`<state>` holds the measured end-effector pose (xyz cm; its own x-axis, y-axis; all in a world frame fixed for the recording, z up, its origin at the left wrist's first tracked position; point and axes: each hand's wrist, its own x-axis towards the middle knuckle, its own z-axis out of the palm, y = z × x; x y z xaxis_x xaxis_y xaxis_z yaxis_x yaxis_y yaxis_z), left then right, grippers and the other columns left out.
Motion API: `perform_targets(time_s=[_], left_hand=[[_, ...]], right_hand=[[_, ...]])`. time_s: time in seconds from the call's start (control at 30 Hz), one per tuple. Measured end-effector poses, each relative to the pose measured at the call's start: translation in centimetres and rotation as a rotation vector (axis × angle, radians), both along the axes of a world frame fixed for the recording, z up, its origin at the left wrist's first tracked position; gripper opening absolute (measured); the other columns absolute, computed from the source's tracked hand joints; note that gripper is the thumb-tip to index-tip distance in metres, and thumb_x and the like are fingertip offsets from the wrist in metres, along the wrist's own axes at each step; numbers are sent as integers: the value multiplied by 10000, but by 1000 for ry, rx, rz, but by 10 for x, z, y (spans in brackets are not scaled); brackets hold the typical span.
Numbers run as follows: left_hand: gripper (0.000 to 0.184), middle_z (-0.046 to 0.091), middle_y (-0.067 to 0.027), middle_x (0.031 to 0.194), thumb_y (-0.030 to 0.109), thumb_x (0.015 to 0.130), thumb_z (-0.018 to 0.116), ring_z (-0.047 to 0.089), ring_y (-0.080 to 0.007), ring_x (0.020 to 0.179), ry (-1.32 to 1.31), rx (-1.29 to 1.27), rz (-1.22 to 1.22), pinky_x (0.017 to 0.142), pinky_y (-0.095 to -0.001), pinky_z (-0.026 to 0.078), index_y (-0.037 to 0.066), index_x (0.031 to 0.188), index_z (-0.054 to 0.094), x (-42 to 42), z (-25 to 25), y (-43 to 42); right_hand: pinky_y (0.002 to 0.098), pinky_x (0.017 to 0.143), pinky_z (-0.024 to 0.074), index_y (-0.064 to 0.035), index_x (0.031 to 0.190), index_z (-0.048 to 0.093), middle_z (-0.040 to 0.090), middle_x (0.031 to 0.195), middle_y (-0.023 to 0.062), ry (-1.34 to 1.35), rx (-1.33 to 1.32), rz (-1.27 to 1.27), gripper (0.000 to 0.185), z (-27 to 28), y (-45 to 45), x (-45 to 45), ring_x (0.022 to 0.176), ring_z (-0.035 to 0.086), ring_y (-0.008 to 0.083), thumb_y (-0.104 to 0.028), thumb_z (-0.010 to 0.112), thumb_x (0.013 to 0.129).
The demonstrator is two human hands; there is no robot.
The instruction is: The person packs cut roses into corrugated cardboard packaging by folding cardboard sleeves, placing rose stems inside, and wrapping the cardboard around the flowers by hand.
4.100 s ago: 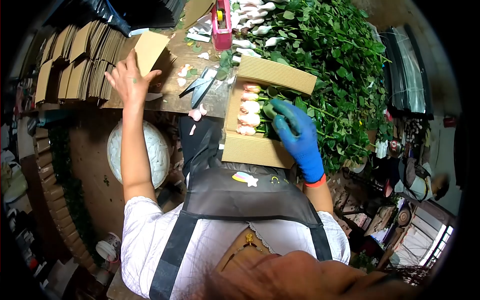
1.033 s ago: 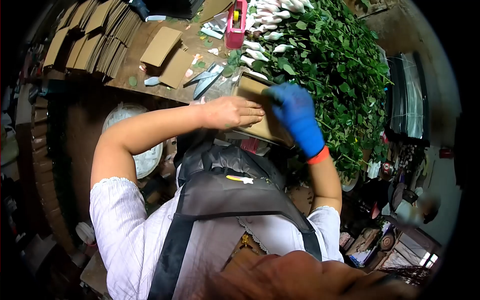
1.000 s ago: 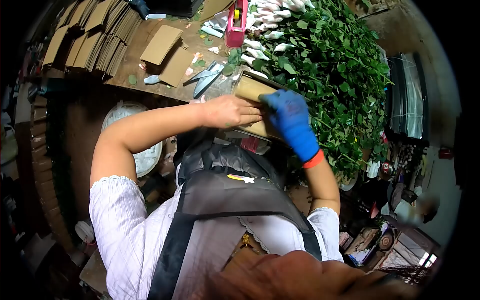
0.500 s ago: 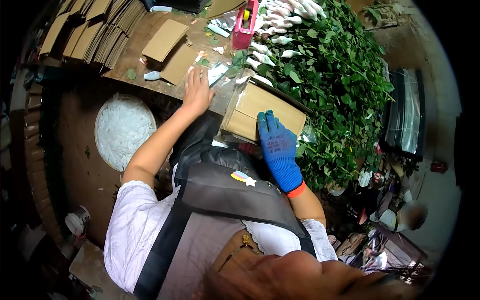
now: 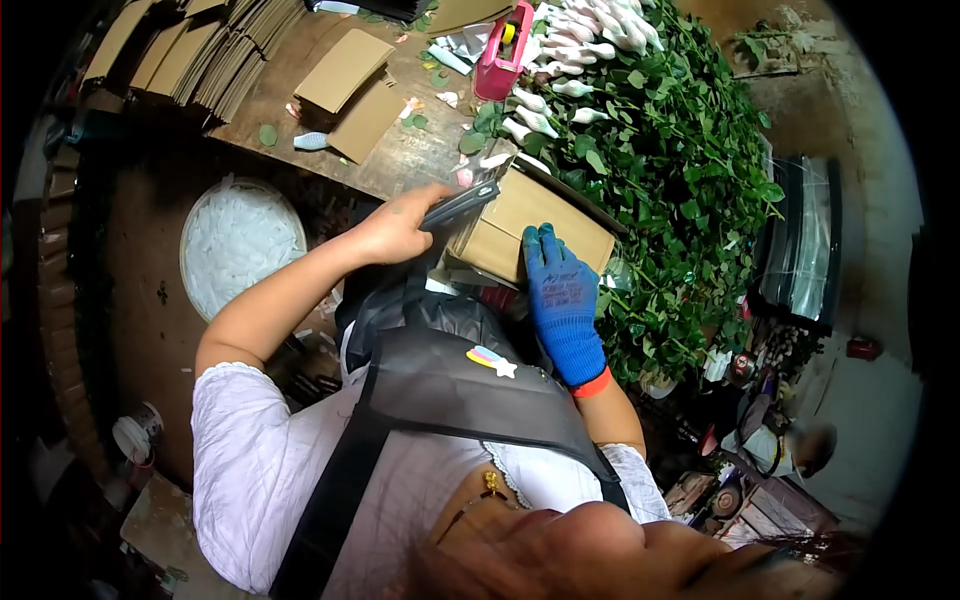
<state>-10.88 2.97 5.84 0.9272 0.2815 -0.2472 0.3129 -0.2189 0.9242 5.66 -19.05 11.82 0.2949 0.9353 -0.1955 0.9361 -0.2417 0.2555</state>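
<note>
My left hand [image 5: 400, 225], bare, is closed around a long dark grey tool [image 5: 462, 205] that looks like a stapler. Its tip reaches the left edge of a folded brown cardboard wrap [image 5: 525, 215] at the table's front edge. On top of this cardboard my right hand [image 5: 562, 290], in a blue glove with green fingertips, lies flat with its fingers stretched out. Whatever is inside the wrap is hidden. Behind it, a pink tape dispenser [image 5: 497, 60] stands beside several white-netted flower heads [image 5: 575, 88].
Leafy green stems [image 5: 690, 170] are heaped on the right. Two cardboard pieces [image 5: 345, 70] lie on the wooden table [image 5: 290, 75], with stacked cardboard [image 5: 235, 65] at far left. A round tub [image 5: 296, 225] of white pieces stands below. Another person [image 5: 775, 440] is at lower right.
My left hand has moved right from the tabletop to the cardboard wrap and now grips the dark grey tool. The shiny item that lay beside it is gone from the table. My right hand stays on the cardboard.
</note>
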Motion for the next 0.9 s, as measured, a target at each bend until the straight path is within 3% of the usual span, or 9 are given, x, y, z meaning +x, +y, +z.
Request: perform_targets(time_s=[0.03, 0.23, 0.27, 0.4, 0.5, 0.6, 0.7, 0.73, 0.9], left_hand=[[670, 654, -190, 1230, -11, 784, 568, 627, -291, 1186, 3, 109, -40, 1047, -361, 445, 31, 1440, 436, -2, 7, 0], [654, 675, -191, 1142, 81, 819, 671, 658, -336, 1113, 137, 72, -222, 980, -395, 482, 116, 1426, 430, 0, 29, 12], [521, 700, -197, 1021, 165, 823, 738, 676, -385, 1004, 147, 131, -161, 884, -440, 517, 102, 1295, 527, 2, 40, 8], [288, 697, -222, 873, 203, 810, 770, 669, -441, 888, 236, 469, -190, 751, -530, 516, 75, 1020, 620, 7, 17, 5], [340, 695, -221, 973, 171, 798, 764, 660, -428, 971, 211, 357, -204, 810, -515, 510, 71, 1076, 595, 5, 13, 8], [371, 670, -204, 1060, 117, 775, 742, 626, -415, 1049, 25, -81, -113, 861, -497, 487, 60, 1096, 566, -12, -4, 15], [437, 639, -163, 1055, 71, 721, 736, 599, -381, 1051, 97, 681, -29, 883, -463, 462, 46, 1112, 542, -27, -7, 17], [317, 611, -116, 926, 85, 733, 696, 596, -328, 933, -85, 937, -9, 857, -414, 460, 47, 1023, 571, -34, -11, 16], [107, 566, -74, 848, 143, 815, 571, 574, -249, 870, -227, 1210, -162, 887, -365, 444, 71, 892, 593, -39, -19, -9]], right_hand=[[352, 783, 556, -37, 1417, 491, 551, 1423, 160, -5, -4, 4, 534, 0, 0, 0, 1076, 634, 235, -120, 568, 895], [362, 798, 558, -29, 1416, 489, 556, 1418, 169, -19, 32, 24, 542, -4, -4, 1, 1086, 637, 242, -124, 580, 891], [363, 802, 558, -28, 1417, 488, 557, 1416, 171, -22, 39, 26, 543, -5, -4, 1, 1092, 638, 243, -126, 582, 891], [366, 832, 558, -34, 1426, 482, 545, 1439, 176, -8, -19, -19, 550, 1, 1, -3, 1146, 634, 256, -131, 581, 894], [367, 840, 560, -55, 1431, 483, 536, 1460, 161, -21, -6, -16, 548, -4, -2, -1, 1174, 629, 256, -131, 579, 897], [367, 848, 561, -79, 1437, 485, 536, 1468, 144, -21, -13, -27, 546, -4, -3, -1, 1185, 626, 253, -127, 572, 901], [375, 869, 556, -99, 1447, 487, 534, 1473, 138, -4, -42, -60, 574, -4, -1, -3, 1191, 626, 261, -106, 588, 882], [380, 884, 552, -108, 1455, 486, 530, 1477, 141, 2, -39, -61, 608, -4, -1, -2, 1193, 627, 271, -90, 610, 861], [397, 901, 550, -115, 1462, 489, 526, 1484, 140, -7, -13, -20, 652, -7, -4, 2, 1155, 643, 295, -81, 648, 830]])
